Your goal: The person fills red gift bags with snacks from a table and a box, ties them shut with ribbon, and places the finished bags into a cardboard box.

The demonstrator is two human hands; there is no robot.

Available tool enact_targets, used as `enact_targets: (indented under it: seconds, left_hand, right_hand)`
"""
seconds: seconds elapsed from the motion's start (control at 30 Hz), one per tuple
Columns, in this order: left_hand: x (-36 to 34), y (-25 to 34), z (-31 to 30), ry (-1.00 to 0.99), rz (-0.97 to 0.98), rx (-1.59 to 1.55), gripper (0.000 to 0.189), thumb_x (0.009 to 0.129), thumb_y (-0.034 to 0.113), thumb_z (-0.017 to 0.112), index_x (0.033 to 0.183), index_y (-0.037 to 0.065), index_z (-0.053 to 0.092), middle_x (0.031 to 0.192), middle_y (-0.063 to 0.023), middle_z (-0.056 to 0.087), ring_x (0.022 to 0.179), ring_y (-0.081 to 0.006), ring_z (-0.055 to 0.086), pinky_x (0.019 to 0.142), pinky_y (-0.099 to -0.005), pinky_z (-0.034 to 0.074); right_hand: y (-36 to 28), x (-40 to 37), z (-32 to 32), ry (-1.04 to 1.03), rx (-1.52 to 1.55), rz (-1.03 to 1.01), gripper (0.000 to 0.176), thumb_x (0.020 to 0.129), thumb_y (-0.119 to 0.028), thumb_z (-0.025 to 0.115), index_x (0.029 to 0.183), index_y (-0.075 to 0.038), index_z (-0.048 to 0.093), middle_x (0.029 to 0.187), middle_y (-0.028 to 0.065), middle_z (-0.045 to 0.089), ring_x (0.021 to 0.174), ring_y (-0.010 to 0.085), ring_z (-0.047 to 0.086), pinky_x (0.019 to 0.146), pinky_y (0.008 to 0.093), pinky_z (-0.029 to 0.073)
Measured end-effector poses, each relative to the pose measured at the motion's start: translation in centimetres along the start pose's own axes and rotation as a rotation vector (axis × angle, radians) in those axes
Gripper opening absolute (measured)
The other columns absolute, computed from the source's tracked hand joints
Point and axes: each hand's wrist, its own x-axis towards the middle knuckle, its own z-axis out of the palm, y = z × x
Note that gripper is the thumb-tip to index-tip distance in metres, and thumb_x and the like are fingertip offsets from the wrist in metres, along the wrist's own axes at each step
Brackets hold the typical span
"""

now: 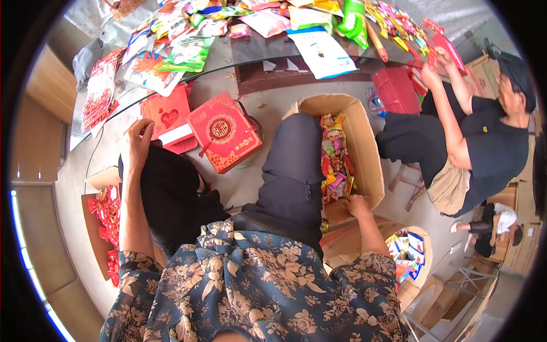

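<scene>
My left hand (138, 137) is raised over my left knee with its fingers curled in, and nothing shows in it. Close by, a red gift box (225, 132) with a gold round emblem stands by my knees. Another red box (165, 114), printed with a heart, lies behind it with a white strip in front. On the other side, my right hand (358, 206) reaches over the near side of a cardboard carton (364, 154). Its bent fingers touch the small wrapped candies (336, 162) inside; whether they pinch one is hidden.
Snack packets (322, 51) cover part of the glass table (250, 48) ahead. A box of red-wrapped sweets (108, 219) sits at left, a carton of blue-white packets (407, 251) at right. A co-worker (484, 137) handles something red; another person (496, 225) sits farther back.
</scene>
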Motion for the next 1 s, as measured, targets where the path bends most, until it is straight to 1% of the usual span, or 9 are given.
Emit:
enact_targets:
  seconds: [0.13,0.3,0.37,0.47,0.57,0.67,0.8,0.93,1.0]
  left_hand:
    - [0.0,-0.6,0.1,-0.014,0.075,0.087,0.009,0.084,0.006,0.064,0.085,-0.003,0.065,0.073,-0.0104,0.061,0.062,-0.0151,0.056,0.059,-0.0281,0.044]
    - [-0.4,-0.5,-0.5,-0.052,-0.01,0.106,0.007,0.084,0.004,0.063,0.085,-0.003,0.064,0.074,-0.009,0.062,0.063,-0.0135,0.056,0.058,-0.0274,0.044]
    - [-0.5,-0.6,-0.8,-0.051,0.0,0.121,0.007,0.085,0.004,0.062,0.085,-0.003,0.064,0.074,-0.0086,0.062,0.063,-0.0128,0.056,0.058,-0.027,0.044]
    - [-0.5,-0.8,-1.2,-0.09,-0.036,0.115,0.008,0.087,0.004,0.061,0.087,-0.002,0.065,0.075,-0.0074,0.061,0.061,-0.011,0.055,0.057,-0.0247,0.045]
    - [-0.6,-0.5,-1.2,-0.099,-0.055,0.148,0.008,0.087,0.005,0.061,0.088,-0.002,0.065,0.075,-0.0067,0.061,0.06,-0.0104,0.054,0.056,-0.0236,0.045]
    - [-0.8,-0.4,-1.5,-0.115,-0.07,0.195,0.009,0.087,0.006,0.061,0.088,-0.002,0.065,0.075,-0.0064,0.061,0.06,-0.0103,0.055,0.055,-0.0237,0.044]
    - [-0.8,-0.1,-1.9,-0.163,-0.135,0.315,0.014,0.089,0.012,0.061,0.092,-0.001,0.067,0.076,-0.0061,0.064,0.062,-0.0097,0.06,0.058,-0.0233,0.048]
    - [-0.8,0.2,-1.8,-0.18,-0.127,0.348,0.013,0.089,0.011,0.061,0.091,0.0,0.067,0.075,-0.0058,0.064,0.062,-0.0099,0.059,0.058,-0.0238,0.047]
    - [-0.7,0.5,-1.6,-0.179,-0.127,0.35,0.011,0.088,0.01,0.061,0.09,0.001,0.066,0.072,-0.0062,0.062,0.062,-0.0109,0.058,0.059,-0.0258,0.046]
  right_hand:
    - [-0.8,-0.2,1.1,-0.096,0.006,0.04,0.036,0.082,-0.038,0.064,0.094,-0.005,0.072,0.101,0.0205,0.067,0.097,0.0357,0.064,0.086,0.0448,0.051]
    - [-0.5,1.9,3.3,-0.118,-0.024,-0.042,0.036,0.079,-0.038,0.065,0.086,-0.003,0.072,0.093,0.019,0.069,0.092,0.0335,0.066,0.082,0.0418,0.053]
    - [0.4,6.6,5.2,-0.257,-0.037,-0.109,0.039,0.078,-0.035,0.069,0.098,-0.002,0.069,0.093,0.0181,0.07,0.092,0.0311,0.067,0.082,0.0403,0.053]
    - [-3.0,7.8,0.3,-0.421,0.579,0.215,0.065,0.076,-0.033,0.076,0.127,0.0,0.053,0.109,0.0202,0.066,0.104,0.0282,0.064,0.09,0.0381,0.049]
    - [-1.0,14.0,5.6,0.157,0.635,-0.196,0.089,0.073,-0.035,0.081,0.141,0.0,0.036,0.127,0.024,0.056,0.12,0.0296,0.054,0.1,0.0393,0.042]
    - [-1.4,17.4,5.8,0.116,0.674,-0.189,0.096,0.069,-0.04,0.083,0.142,0.002,0.036,0.141,0.0256,0.042,0.132,0.0316,0.042,0.107,0.04,0.035]
    - [-2.7,19.7,5.2,0.11,0.81,-0.191,0.104,0.067,-0.037,0.085,0.144,0.005,0.028,0.143,0.0254,0.039,0.135,0.0328,0.036,0.109,0.0397,0.032]
    - [-3.0,21.8,6.4,0.06,0.812,-0.191,0.101,0.067,-0.036,0.085,0.147,-0.011,0.03,0.146,0.0234,0.032,0.137,0.0342,0.03,0.109,0.0409,0.034]
    - [-3.1,22.8,8.0,-0.025,0.824,-0.219,0.102,0.066,-0.036,0.086,0.147,-0.012,0.03,0.145,0.0235,0.033,0.136,0.0342,0.032,0.108,0.042,0.035]
